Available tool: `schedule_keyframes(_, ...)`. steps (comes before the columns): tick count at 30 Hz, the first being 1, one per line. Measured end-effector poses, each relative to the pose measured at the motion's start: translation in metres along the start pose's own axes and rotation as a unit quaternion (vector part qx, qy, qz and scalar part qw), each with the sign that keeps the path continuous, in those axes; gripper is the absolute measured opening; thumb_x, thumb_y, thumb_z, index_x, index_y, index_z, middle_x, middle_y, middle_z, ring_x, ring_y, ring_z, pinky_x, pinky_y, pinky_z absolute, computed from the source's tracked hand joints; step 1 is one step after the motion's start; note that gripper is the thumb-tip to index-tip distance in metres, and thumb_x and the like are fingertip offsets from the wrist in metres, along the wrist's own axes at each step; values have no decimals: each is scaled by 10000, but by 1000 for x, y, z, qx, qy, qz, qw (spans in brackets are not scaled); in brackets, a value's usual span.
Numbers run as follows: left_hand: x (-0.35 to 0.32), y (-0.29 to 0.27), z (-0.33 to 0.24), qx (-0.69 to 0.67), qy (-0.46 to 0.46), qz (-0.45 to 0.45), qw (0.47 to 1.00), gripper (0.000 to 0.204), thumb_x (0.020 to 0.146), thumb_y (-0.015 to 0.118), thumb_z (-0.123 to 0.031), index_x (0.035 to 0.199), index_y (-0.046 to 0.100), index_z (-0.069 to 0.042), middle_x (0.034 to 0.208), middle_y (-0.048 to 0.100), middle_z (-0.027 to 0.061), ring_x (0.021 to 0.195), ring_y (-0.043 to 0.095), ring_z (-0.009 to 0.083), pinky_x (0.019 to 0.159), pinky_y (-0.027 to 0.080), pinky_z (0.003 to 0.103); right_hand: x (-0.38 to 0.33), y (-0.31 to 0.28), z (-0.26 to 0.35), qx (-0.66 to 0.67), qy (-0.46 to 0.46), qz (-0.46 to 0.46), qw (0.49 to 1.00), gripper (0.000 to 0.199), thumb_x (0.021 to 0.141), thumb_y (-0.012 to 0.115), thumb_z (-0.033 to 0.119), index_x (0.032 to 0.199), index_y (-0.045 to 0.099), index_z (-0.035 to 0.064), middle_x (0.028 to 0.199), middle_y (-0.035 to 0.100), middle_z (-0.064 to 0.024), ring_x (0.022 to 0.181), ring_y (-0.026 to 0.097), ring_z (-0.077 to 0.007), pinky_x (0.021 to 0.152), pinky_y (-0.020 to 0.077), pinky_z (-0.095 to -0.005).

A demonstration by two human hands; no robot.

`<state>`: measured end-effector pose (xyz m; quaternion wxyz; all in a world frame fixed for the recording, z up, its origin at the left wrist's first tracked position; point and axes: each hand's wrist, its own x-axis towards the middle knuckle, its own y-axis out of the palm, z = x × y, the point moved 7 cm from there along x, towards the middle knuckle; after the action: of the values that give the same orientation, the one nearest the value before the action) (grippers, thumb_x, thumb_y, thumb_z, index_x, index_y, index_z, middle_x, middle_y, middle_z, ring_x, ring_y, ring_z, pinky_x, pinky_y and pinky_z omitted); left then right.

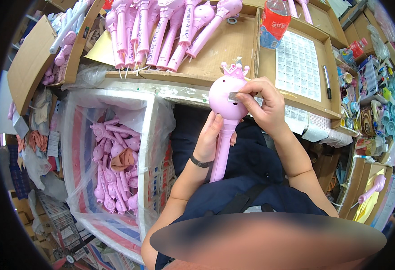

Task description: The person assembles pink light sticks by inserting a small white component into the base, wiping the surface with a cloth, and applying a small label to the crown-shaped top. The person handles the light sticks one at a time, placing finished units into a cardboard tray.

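Observation:
A pink toy wand (225, 150) with a round head and a small crown on top stands upright in front of me. My left hand (209, 137) wraps round it just below the head, thumb on the front. Pinched between the thumb and finger of my right hand (266, 101) is a small silvery label (233, 96), which lies against the wand's round head or very close to it. Small dark holes show on the head.
Several similar pink wands (166, 33) lie in a cardboard tray at the back. More pink pieces fill a plastic-lined box (148, 135) at left. A drink bottle (275, 22), a printed label sheet (298, 65) and a black marker (327, 82) are at back right.

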<state>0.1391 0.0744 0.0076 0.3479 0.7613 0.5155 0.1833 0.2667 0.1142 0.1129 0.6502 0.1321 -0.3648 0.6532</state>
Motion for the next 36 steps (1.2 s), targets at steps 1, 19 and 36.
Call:
schedule_keyframes(1, 0, 0, 0, -1, -1, -1, 1000, 496, 969, 473, -415, 1282, 368, -45, 1041, 596, 151, 642, 596, 147, 556, 492, 250, 0, 0, -1, 0, 7, -6, 1000, 142, 768, 729, 15, 870, 632, 31, 836, 628, -61, 708, 558, -152, 643, 457, -259)
schedule_keyframes(19, -5, 6, -2, 52, 18, -21, 998, 475, 976, 438, -430, 1243, 413, -37, 997, 570, 128, 608, 557, 155, 534, 462, 254, -13, -4, -2, -48, 63, -104, 991, 609, 716, 798, 181, 1221, 490, 40, 1243, 473, -161, 1049, 513, -262, 900, 433, -353)
schedule_keyframes(36, 13, -1, -20, 177, 180, -81, 964, 725, 826, 587, -591, 1318, 411, -89, 1184, 550, 162, 1025, 600, 311, 747, 565, 417, -11, 20, -38, 199, 275, 65, 938, 1032, 724, 802, 316, 1457, 124, 56, 1250, 484, -222, 1155, 504, -283, 978, 411, -354)
